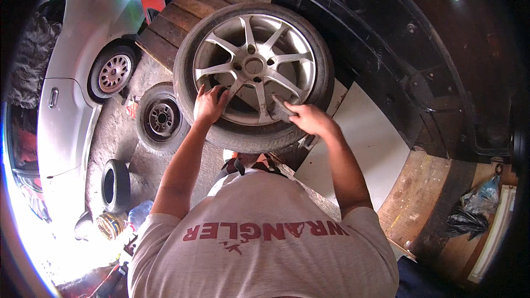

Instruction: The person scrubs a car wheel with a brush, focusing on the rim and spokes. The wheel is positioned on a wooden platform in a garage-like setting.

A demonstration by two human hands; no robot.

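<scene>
A large car wheel (254,66) with silver spokes and a worn black tire (185,72) lies face up in front of me. My left hand (210,105) grips its near left edge, with the fingers over the rim's lip by a spoke gap. On the near right, my right hand (313,120) is closed around a small grey, flat piece (280,108), its kind unclear. That piece rests against a lower spoke close to the rim. Dark grime marks the spokes and the inside of the rim.
Wooden planks (185,8) lie under the wheel's far side. A black car panel (381,38) and a white board (361,143) are at right. On the left are a silver car (72,105), a steel-rimmed wheel (160,118), a loose tire (115,186) and a tin (110,225).
</scene>
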